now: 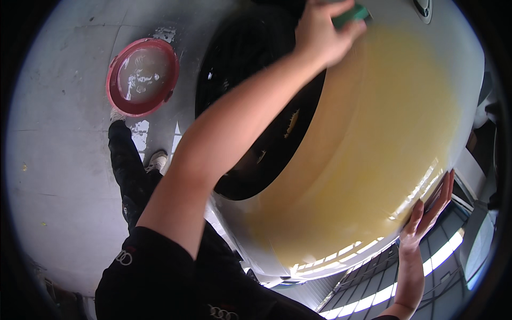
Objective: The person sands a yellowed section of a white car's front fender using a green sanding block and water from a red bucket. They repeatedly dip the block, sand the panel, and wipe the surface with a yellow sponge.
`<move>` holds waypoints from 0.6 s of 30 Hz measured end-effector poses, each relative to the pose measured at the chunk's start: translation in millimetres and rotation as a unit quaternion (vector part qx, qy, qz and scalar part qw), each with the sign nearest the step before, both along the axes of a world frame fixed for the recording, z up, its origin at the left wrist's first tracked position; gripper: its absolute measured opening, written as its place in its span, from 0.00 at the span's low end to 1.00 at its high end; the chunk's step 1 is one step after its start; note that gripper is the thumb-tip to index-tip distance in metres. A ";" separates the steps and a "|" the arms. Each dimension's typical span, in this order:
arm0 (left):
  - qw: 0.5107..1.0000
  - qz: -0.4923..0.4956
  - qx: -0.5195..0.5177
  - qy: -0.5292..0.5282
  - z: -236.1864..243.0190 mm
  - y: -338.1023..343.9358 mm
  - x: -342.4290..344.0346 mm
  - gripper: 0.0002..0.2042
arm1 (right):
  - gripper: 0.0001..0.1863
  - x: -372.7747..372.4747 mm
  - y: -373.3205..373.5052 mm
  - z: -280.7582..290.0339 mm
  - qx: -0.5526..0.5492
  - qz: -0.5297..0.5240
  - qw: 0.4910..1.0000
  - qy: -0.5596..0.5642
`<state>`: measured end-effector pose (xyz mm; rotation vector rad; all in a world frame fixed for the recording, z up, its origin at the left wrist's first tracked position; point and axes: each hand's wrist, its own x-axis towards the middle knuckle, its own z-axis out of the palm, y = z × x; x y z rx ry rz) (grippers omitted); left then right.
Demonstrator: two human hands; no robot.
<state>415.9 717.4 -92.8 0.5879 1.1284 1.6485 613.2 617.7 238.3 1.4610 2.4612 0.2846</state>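
Note:
My left hand [324, 33] reaches to the top of the view, closed around a green sanding block [349, 17] held at the upper part of a car body panel [368, 144]. The hand is slightly blurred, and the block's underside is hidden. A broad yellowish patch, duller beside the wheel arch, covers much of the silver-grey panel. My right hand [426, 213] rests on the panel's far right edge, fingers stretched out, holding nothing. Under my left forearm is the dark wheel [256, 64] in its arch.
A red basin [112, 80] of cloudy water stands on the grey floor [58, 160], with wet patches around it. My shoes [157, 160] are close to the basin and wheel. A door handle [423, 8] shows at the top right, car glass [445, 256] at the lower right.

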 end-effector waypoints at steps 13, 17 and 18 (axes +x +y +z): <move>0.999 0.044 0.015 0.021 -14.7 -85.7 29.5 0.29 | 0.46 6.0 -0.5 -2.0 0.019 -0.002 1.000 0.004; 0.998 0.026 0.062 0.006 -1.8 -140.6 25.3 0.30 | 0.46 4.6 1.1 -1.7 0.014 0.008 1.000 0.001; 0.998 0.018 0.042 0.037 -10.4 -107.2 22.8 0.29 | 0.46 4.6 1.4 -1.9 0.013 0.014 1.000 0.002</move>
